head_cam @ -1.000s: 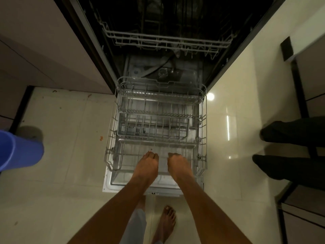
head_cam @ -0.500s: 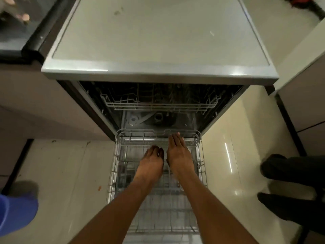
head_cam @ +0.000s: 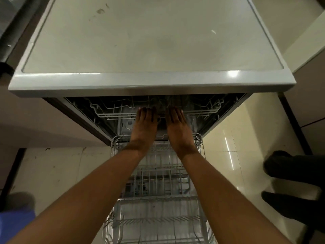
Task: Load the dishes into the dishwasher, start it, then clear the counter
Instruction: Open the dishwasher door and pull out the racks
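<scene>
I had both hands stretched flat, palms down, into the open dishwasher: my left hand and right hand side by side, fingers straight, their tips at the front rail of the upper rack, gripping nothing that I could see. The lower rack sat pulled out beneath my forearms, with no dishes in it

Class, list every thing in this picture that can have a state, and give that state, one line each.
Dishwasher: open.
Lower rack: pulled out, no dishes visible in it.
Upper rack: pushed in, under the top; contents too dark to tell.
Left hand: fingers straight, tips at the upper rack's front rail.
Right hand: fingers straight, tips at the same rail.
Blue container: on the floor, mostly out of frame.
</scene>
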Action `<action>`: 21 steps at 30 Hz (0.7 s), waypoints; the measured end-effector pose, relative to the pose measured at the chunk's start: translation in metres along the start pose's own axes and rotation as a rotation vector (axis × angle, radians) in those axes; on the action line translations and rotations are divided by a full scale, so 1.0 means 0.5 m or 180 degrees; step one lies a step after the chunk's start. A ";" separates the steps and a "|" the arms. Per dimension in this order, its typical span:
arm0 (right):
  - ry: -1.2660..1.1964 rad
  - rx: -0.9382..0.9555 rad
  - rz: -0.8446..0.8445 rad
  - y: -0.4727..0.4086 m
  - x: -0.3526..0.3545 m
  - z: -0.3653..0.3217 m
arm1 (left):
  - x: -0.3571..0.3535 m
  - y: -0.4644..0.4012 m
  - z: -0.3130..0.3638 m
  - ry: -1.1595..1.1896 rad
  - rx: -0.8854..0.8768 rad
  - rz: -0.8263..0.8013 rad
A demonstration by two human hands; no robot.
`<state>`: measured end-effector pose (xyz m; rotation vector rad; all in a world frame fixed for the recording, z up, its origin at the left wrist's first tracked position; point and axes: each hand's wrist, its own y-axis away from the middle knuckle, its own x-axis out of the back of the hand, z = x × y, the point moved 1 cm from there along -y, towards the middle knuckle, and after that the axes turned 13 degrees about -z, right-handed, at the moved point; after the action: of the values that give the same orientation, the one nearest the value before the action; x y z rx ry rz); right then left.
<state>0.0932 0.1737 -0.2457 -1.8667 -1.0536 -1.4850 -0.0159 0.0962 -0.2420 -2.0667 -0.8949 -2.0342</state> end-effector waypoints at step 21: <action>0.0420 -0.0353 -0.1087 0.193 0.080 -0.073 | -0.062 0.217 0.059 0.0696 -0.0014 0.0006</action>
<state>0.1566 0.1009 -0.1917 -1.6928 -1.2967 -1.8664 0.0635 0.0110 -0.2391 -1.7998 -0.8496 -2.2082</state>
